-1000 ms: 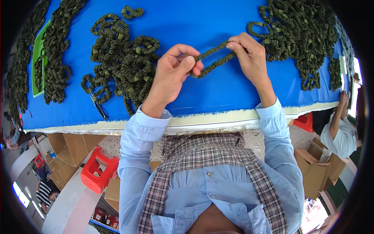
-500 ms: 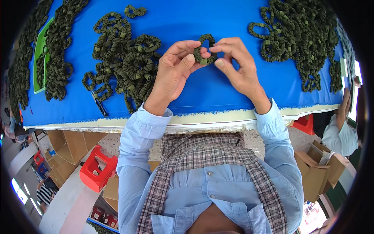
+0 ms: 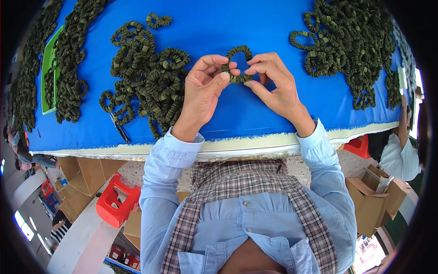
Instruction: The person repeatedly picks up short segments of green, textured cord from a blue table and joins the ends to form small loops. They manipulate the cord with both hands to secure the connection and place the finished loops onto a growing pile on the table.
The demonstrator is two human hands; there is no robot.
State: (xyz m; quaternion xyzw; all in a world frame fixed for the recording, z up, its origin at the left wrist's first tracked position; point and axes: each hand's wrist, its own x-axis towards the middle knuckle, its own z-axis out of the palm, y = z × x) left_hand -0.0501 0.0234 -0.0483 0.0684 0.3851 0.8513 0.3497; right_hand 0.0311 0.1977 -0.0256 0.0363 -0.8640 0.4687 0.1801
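Note:
A dark olive-green scrunchie (image 3: 239,49) is stretched into a wide loop between my two hands over the blue table cover. My left hand (image 3: 204,89) pinches its left side between thumb and fingers. On the other side my right hand (image 3: 277,84) grips the loop's right edge with thumb and fingertips. A large heap of like scrunchies (image 3: 155,77) lies just left of my left hand, with one loose scrunchie (image 3: 159,20) beyond it. Farther to the right is another big pile of scrunchies (image 3: 351,41).
A green tray (image 3: 49,91) holding scrunchies stands at the far left, among more piles. A dark pen-like tool (image 3: 120,129) lies near the table's front edge. Below are a red stool (image 3: 116,201) and cardboard boxes (image 3: 372,201). Another person's arm (image 3: 404,119) reaches the table at right.
The scrunchie has been opened out from a narrow loop to a wider one. My right hand has closed on its right edge, and both hands sit slightly lower.

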